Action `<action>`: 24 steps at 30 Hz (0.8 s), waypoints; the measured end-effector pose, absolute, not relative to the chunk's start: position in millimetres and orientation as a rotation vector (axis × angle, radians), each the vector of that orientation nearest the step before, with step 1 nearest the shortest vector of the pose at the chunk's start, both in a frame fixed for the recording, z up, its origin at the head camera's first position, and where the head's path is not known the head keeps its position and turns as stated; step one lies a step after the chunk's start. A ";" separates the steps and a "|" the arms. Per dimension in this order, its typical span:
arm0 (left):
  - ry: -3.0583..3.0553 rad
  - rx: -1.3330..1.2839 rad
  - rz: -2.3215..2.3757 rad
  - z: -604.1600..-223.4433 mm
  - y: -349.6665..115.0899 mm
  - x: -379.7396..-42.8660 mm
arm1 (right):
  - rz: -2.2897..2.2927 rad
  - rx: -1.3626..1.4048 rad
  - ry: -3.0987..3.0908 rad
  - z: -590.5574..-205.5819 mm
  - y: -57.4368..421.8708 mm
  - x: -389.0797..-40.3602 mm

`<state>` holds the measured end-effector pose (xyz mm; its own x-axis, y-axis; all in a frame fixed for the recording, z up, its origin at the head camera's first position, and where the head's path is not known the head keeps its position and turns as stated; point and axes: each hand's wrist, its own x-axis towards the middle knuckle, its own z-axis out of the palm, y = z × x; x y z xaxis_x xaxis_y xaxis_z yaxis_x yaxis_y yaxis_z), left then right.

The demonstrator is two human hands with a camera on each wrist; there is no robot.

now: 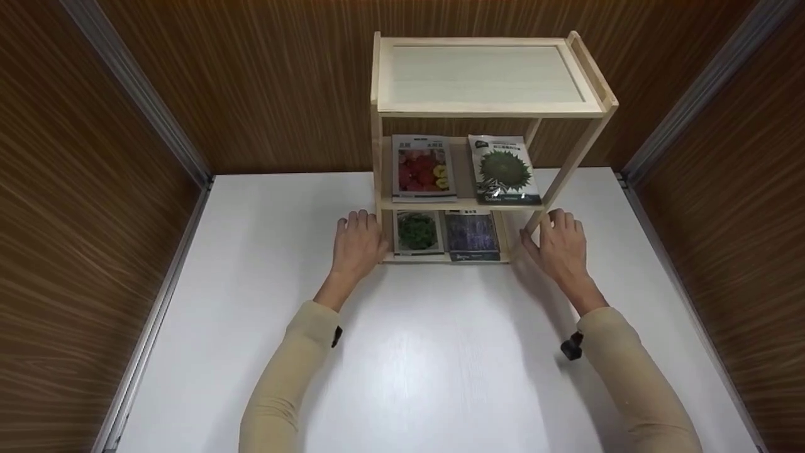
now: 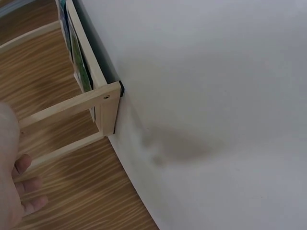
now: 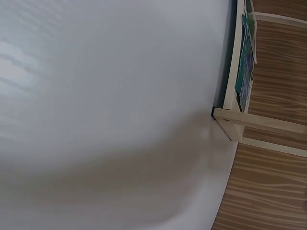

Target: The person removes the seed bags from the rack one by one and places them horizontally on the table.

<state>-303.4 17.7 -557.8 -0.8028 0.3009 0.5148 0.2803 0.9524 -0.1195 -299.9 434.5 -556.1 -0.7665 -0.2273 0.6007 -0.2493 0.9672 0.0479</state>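
Observation:
A small pale wooden shelf rack (image 1: pixel 484 113) stands against the back wall. My left hand (image 1: pixel 358 245) is at its left side, thumb toward the lower post. In the left wrist view, the loosely bent fingers (image 2: pixel 31 184) are beside the frame and hold nothing. At the other side, my right hand (image 1: pixel 563 245) has its thumb pointing at the right post; whether it touches is unclear. The middle shelf bears a red-flower packet (image 1: pixel 422 168) and a spiky green plant packet (image 1: pixel 504 170). Below lie a leafy green packet (image 1: pixel 417 231) and a purple packet (image 1: pixel 471 234).
The rack is on a white tabletop (image 1: pixel 402 352). Brown wood-grain panels (image 1: pixel 283 88) enclose it at the back and both sides, with metal strips (image 1: pixel 135 88) along the corners. A small black device (image 1: pixel 571 346) sits at the right sleeve cuff.

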 end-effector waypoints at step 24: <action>-2.573 -0.389 0.059 -558.5 20.0 -302.8 | 0.080 0.412 -2.412 -558.6 440.5 -305.9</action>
